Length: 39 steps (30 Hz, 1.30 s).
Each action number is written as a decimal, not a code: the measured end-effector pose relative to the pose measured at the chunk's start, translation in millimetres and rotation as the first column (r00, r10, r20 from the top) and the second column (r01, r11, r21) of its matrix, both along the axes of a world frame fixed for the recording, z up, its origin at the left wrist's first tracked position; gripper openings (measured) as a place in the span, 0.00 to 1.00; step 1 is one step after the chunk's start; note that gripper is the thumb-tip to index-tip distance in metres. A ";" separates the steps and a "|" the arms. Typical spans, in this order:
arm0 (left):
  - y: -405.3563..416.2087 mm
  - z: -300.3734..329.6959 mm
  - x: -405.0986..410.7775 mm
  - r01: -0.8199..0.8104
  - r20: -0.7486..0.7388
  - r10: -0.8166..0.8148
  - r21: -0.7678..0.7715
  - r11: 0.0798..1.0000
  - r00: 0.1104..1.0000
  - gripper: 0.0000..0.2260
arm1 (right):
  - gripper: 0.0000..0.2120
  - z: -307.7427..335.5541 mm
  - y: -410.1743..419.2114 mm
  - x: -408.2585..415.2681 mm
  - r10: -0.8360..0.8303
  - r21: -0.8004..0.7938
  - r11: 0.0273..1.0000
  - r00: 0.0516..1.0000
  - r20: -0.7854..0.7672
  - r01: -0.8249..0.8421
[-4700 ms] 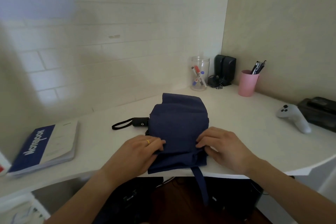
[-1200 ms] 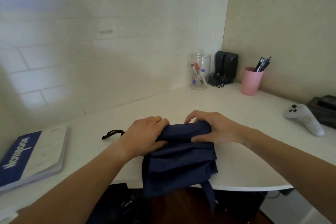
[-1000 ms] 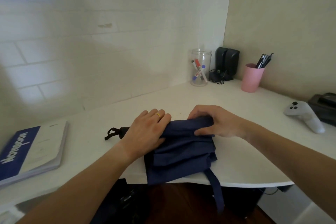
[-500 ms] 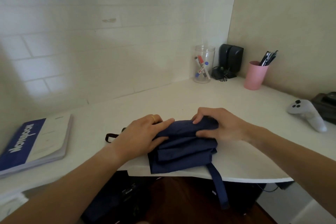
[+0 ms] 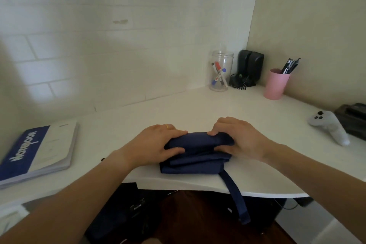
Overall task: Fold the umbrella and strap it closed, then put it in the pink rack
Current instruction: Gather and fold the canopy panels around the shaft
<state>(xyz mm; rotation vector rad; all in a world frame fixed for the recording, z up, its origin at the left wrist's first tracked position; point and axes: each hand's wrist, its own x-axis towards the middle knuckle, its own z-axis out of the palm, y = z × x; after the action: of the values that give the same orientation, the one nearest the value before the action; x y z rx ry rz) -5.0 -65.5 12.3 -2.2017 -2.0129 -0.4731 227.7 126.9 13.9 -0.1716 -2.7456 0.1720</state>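
One navy umbrella [image 5: 195, 157] lies at the desk's [image 5: 257, 128] front edge, between both hands: left hand [image 5: 156, 145] and right hand [image 5: 236, 137] each grasp its folded fabric; one strap [image 5: 235, 198] hangs over the edge.

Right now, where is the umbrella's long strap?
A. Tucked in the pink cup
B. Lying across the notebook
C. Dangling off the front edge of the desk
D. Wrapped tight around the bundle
C: the strap runs from the folded umbrella over the desk edge and hangs loose, while the left hand and right hand press the fabric.
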 end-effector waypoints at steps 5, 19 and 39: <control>-3.0 -5.0 3.9 0.075 -0.025 -0.072 0.188 0.979 0.997 0.17 | 0.17 34.2 5.9 -3.2 -0.010 -0.552 0.820 0.968 0.251 0.151; 0.0 5.2 14.1 -0.002 -0.024 0.001 -0.011 1.000 1.000 0.24 | 0.17 -11.0 -17.8 10.2 -0.015 -0.052 0.999 0.993 -0.121 0.009; 23.3 20.9 35.6 -0.086 0.063 0.120 -0.392 0.916 0.991 0.24 | 0.21 -19.2 -30.4 18.8 -0.059 -0.227 0.974 0.981 -0.183 0.016</control>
<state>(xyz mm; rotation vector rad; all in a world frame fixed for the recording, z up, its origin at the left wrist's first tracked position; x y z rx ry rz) 30.6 -42.3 33.2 -2.2983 -2.4356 -0.1650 246.5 96.4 -5.3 -0.2550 -2.5269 0.4647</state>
